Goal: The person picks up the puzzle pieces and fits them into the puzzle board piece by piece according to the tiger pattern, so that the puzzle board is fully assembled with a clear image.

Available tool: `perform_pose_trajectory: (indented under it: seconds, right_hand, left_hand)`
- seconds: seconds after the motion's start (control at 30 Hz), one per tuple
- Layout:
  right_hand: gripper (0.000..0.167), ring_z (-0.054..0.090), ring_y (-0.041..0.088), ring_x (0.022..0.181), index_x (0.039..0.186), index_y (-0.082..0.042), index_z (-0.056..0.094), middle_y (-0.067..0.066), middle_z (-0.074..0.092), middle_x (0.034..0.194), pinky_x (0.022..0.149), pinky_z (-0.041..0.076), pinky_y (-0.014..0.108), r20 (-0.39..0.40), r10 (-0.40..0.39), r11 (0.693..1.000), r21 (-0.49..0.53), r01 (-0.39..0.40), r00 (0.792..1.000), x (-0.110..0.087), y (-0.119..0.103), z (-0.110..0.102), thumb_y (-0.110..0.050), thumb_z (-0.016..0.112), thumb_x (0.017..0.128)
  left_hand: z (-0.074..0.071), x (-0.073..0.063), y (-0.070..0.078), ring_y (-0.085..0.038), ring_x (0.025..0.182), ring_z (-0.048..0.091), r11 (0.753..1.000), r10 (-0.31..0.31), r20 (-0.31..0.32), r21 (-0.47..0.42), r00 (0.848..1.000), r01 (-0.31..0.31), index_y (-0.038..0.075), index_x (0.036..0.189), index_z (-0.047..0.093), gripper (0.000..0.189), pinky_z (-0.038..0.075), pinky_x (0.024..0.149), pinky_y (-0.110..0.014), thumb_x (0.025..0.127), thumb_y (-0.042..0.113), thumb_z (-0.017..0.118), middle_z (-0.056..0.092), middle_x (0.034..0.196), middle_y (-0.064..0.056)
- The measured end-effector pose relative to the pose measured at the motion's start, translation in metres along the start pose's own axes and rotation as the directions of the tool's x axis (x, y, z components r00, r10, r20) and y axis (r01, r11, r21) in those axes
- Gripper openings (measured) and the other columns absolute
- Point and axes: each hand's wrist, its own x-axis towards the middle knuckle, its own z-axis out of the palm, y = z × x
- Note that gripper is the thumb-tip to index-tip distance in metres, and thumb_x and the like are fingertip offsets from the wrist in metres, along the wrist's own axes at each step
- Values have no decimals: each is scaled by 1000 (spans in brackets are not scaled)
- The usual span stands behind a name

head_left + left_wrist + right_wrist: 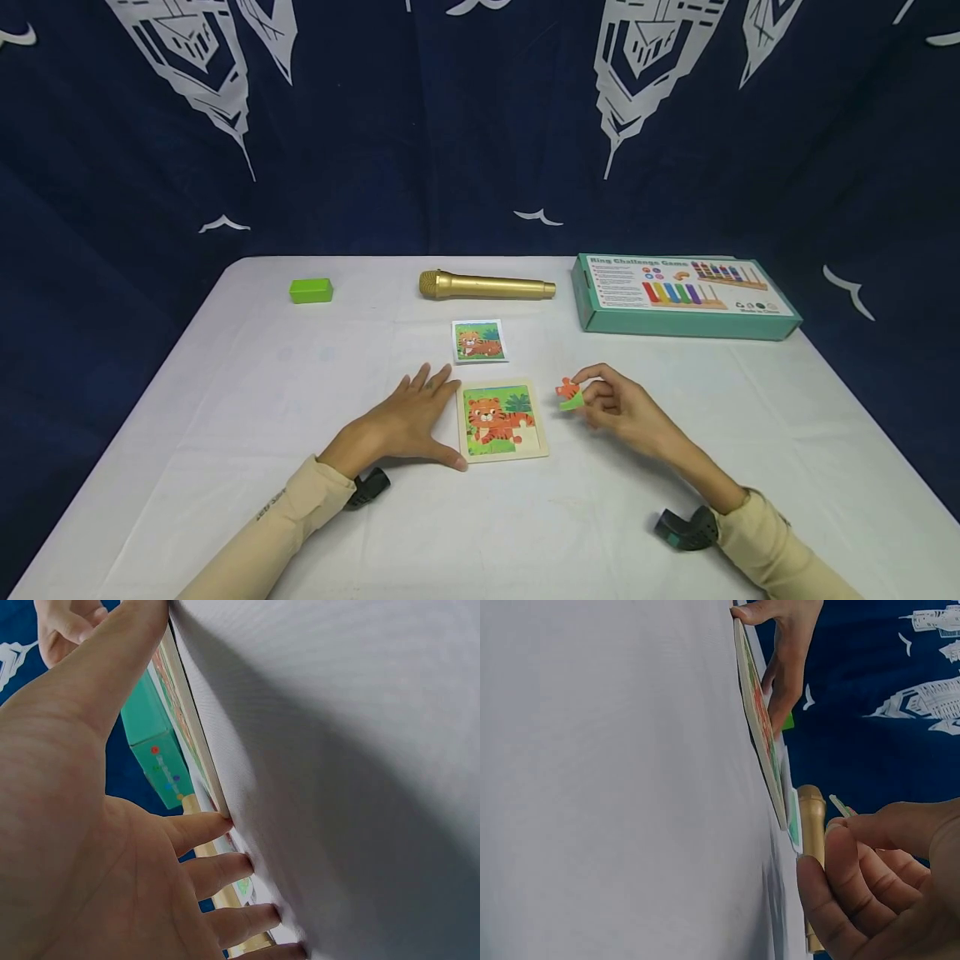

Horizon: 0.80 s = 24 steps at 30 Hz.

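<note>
White-covered table (247, 467) before a dark blue patterned curtain (450, 125). Tiger puzzle board (501, 420), centre, one corner slot seemingly unfilled. Left hand (408, 421): flat, fingers straight, against the board's left edge. Right hand (622, 404): fingertips pinching an orange-green puzzle piece (569, 394), raised just right of the board. Behind: reference card (479, 341), gold microphone (486, 286), teal game box (682, 296), green block (311, 290).
</note>
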Motion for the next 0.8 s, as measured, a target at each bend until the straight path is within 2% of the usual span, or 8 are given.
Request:
perform_pose_trajectory:
  seconds: [0.23, 0.47, 0.8]
  right_hand:
    - [37, 62, 19, 72, 121, 4, 47, 18, 62, 90, 63, 54, 27, 34, 16, 1000, -7, -16, 999, 3, -2, 6, 13, 54, 86]
    - [35, 60, 17, 67, 119, 1, 50, 17, 63, 85, 62, 52, 26, 62, -19, 999, -31, 21, 998, 6, -3, 13, 10, 58, 87]
    - [34, 56, 10, 67, 116, -2, 53, 10, 63, 80, 62, 49, 21, 107, -38, 997, -63, 45, 994, 10, -5, 20, 3, 66, 85]
  left_hand:
    - [1, 1, -1, -39, 146, 1, 1000, -4, 0, 9, 1000, 4, 5, 151, 28, 118, 9, 116, -56, 63, 67, 77, 11, 160, -15]
    - [1, 1, -1, -40, 146, 1, 1000, 0, -2, 1, 1000, 0, 5, 150, 28, 118, 8, 115, -57, 63, 67, 77, 11, 160, -16]
    - [-1, 1, -1, -40, 146, 1, 1000, -6, 7, 15, 1000, 5, 5, 151, 26, 120, 8, 115, -57, 62, 68, 76, 10, 160, -16]
